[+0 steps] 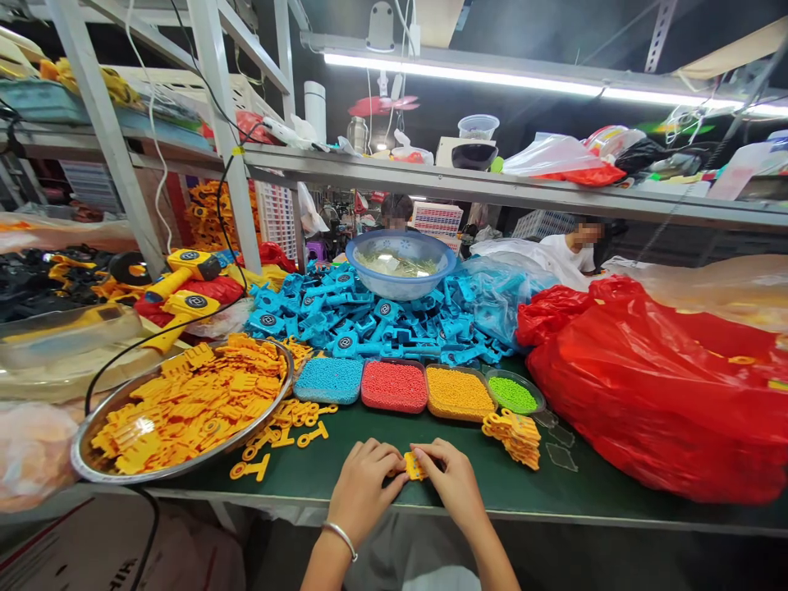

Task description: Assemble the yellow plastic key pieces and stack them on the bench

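Observation:
Near the front edge of the green tabletop, a small yellow plastic piece (414, 466) is pinched between my two hands. My left hand (367, 476) closes on its left side, and my right hand (451, 478) grips its right side with thumb and fingers. Tiny specks show on the piece's face, too small to make out. Beyond my hands stand trays of tiny beads: a blue tray (328, 379), a red tray (394, 385), a yellow tray (460, 391) and a smaller green one (513, 394). A stack of similar yellow pieces (513, 437) lies right of my right hand.
A metal bowl (79, 460) heaped with yellow pieces stands left, loose yellow T-shaped parts (313, 435) beside it. Blue plastic parts (385, 316) pile up behind the trays, under a blue basin (401, 287). A big red bag (652, 394) fills the right. Two people sit beyond the shelf.

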`<state>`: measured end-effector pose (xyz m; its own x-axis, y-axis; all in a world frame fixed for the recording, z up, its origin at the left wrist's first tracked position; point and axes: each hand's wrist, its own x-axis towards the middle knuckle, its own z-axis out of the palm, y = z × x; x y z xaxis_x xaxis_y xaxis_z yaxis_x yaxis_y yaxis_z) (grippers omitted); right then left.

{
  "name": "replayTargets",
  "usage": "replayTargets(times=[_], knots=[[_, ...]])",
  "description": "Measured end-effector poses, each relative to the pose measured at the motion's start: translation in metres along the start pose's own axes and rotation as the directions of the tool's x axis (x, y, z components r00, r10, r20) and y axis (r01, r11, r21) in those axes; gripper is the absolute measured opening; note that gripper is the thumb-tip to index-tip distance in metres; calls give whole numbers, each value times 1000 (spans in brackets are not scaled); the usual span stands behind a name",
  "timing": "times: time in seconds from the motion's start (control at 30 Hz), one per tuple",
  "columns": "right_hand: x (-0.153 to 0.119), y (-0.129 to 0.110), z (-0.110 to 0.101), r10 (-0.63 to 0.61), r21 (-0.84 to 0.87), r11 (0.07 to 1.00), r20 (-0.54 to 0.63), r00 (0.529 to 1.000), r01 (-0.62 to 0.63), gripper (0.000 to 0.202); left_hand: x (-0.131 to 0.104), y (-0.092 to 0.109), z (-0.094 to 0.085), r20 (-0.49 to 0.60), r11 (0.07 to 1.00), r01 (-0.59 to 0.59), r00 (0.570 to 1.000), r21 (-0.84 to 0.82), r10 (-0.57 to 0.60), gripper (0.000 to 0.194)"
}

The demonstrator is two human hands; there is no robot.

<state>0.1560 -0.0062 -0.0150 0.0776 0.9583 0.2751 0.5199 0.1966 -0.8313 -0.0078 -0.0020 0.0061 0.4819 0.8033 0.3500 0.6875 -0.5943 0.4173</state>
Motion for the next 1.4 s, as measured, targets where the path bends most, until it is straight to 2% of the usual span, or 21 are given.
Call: replayTargets(times=[0.13,0.23,0.33,0.4,0.47,0.53,0.63,0.77,0.83,0.9,1.1,1.27,1.4], knots=[[2,-1,1,20,101,995,-131,991,-7,45,-1,-1,1,-16,1000,-4,1000,-4,4,4],[11,-18,6,-9,116,993,-202,979,33,42,-1,-1,1,-10,1000,2,1000,-6,-2,3],[36,-52,20,-154,29,987,-128,980,159,36,0,0,-2,27,999,49,998,-17,-49,3],[61,-75,35,-255,-109,962,-48,966,249,34,1,-1,-4,56,995,90,995,-47,-87,8],[87,-91,51,-292,-175,942,-9,956,286,29,2,-3,-4,73,990,112,992,-82,-107,12],[110,-98,63,-292,-234,928,26,956,290,23,2,-5,-4,76,988,120,991,-101,-112,14],[132,-91,61,-236,-365,900,57,970,241,22,1,-6,-2,74,986,129,990,-107,-121,14],[137,-63,28,-116,-561,816,77,990,139,15,2,-4,-3,71,982,146,988,-120,-138,13],[136,-52,13,-57,-626,769,127,990,125,4,3,-4,-4,79,979,153,986,-134,-144,14],[136,-45,4,-21,-663,736,180,983,137,4,4,-4,-5,91,976,158,985,-149,-145,15],[137,-48,11,-16,-702,686,252,968,194,9,5,-7,-3,99,973,165,984,-163,-150,24],[132,-58,12,-20,-713,672,253,967,200,16,5,-6,-3,109,969,183,980,-166,-166,28],[130,-63,9,84,-735,661,271,959,150,11,5,-5,-5,114,957,205,976,-203,-185,44]])
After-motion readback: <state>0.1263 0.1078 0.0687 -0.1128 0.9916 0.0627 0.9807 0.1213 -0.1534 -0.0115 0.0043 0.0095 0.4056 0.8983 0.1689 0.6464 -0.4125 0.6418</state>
